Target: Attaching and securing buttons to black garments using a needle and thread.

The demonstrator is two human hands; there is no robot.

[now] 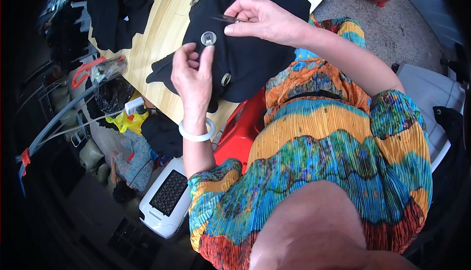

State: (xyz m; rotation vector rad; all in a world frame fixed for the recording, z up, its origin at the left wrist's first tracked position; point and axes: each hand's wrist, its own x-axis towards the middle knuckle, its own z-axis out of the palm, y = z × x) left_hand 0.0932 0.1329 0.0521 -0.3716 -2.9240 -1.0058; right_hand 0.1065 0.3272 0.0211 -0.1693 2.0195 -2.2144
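A black garment [245, 54] with large round buttons lies over the table edge and toward my lap. My left hand [191, 76] has its fingers closed on the cloth, its thumb just below a grey-rimmed button [208, 38]. To the right of that button, my right hand [265, 22] grips small dark thread snips [228, 19], blades pointing left and blurred. Another button [225, 79] sits lower on the garment, and one more [195, 0] shows at its upper left edge.
On the pale wooden table [164, 25] lies a second black garment [120, 12] with buttons. Red plastic stools [240, 132] stand below and at the upper right. Left of the table hang bags and a yellow plastic bag [128, 122]. Another person [135, 159] sits at the lower left.
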